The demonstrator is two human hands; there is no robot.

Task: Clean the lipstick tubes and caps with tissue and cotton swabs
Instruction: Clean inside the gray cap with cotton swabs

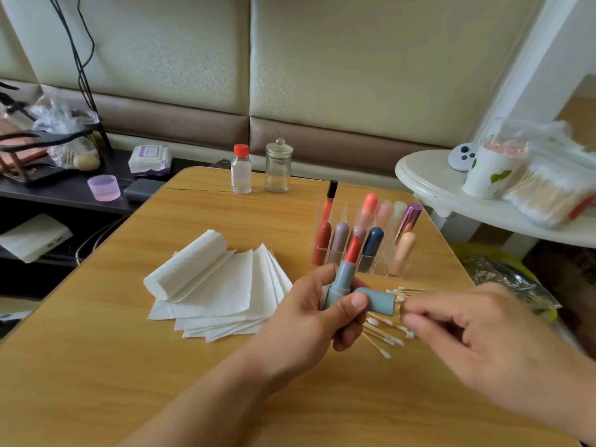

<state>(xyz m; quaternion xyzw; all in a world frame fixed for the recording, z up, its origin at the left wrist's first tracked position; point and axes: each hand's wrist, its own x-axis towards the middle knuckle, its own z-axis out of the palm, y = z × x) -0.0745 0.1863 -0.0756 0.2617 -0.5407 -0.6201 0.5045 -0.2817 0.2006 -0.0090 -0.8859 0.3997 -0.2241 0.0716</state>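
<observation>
My left hand point(309, 312) grips a grey-blue lipstick tube point(343, 279) with its red stick twisted up, and the matching grey-blue cap point(379, 301) lies sideways under my thumb. My right hand point(477, 333) is blurred; its thumb and forefinger pinch a cotton swab point(401, 307) whose end sits at the cap's open mouth. Several loose cotton swabs point(382, 333) lie on the wooden table point(129, 366) below both hands. A tissue roll point(187, 264) rests on several torn tissue sheets point(225, 295) to the left.
A clear organiser point(364, 243) holding several lipsticks stands behind my hands. A small red-capped bottle point(241, 169) and a lidded glass jar point(278, 167) stand at the table's far edge. A white side table point(451, 195) at right carries a paper cup and a swab pack.
</observation>
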